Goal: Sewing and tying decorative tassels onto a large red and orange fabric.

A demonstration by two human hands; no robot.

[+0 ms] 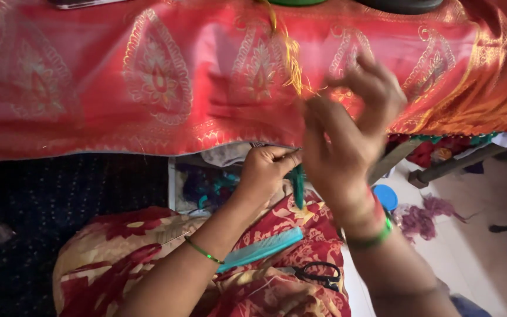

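A red silk cloth (148, 82) with gold woven motifs is stretched across the top of the view. Golden yellow threads (291, 64) hang from its upper middle. My left hand (265, 170) sits just below the cloth's lower edge, fingers pinched on that edge and on a teal tassel (297, 185) that hangs beneath it. My right hand (347, 129) is raised in front of the cloth, blurred, thumb and fingers curled around fine thread. Both wrists wear green bangles.
On my lap, over red floral fabric (148, 252), lie a teal comb (259, 249) and black-handled scissors (318, 273). A blue round lid (386, 196) and a purple thread clump (423, 214) lie on the pale floor at right. Dark spotted cloth (42, 223) lies left.
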